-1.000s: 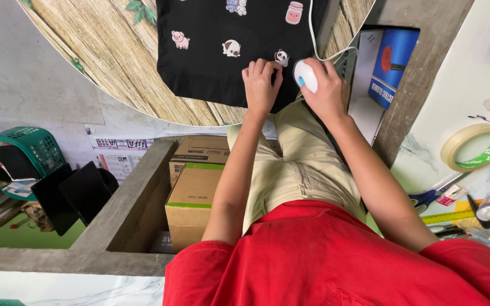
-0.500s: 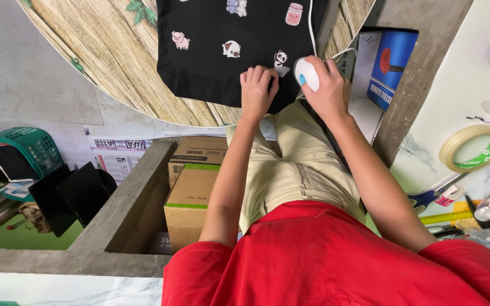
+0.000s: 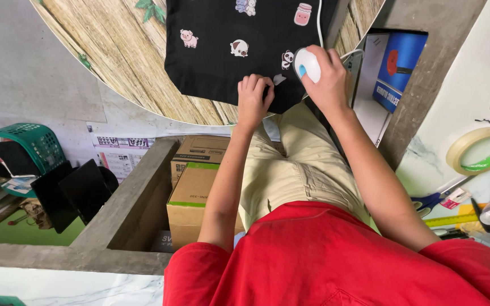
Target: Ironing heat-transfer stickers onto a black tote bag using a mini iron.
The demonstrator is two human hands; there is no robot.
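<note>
Person wears a bright red short-sleeved cotton T-shirt (image 3: 336,260), sleeves ending above the elbows, w/ a seam visible along each shoulder. Below it, light khaki trousers or shorts (image 3: 296,164), can't tell which, w/ a stitched side pocket. Both forearms bare; left hand (image 3: 253,102) & right hand (image 3: 330,79) ungloved, no rings or watch visible.

Small home craft workshop, cluttered: concrete bench (image 3: 126,209) over stacked cardboard boxes (image 3: 194,192), tape roll (image 3: 479,150), scissors (image 3: 426,201) and ruler (image 3: 455,218) on marble counter (image 3: 483,85), green basket (image 3: 26,144), round wood-print board (image 3: 120,51).
</note>
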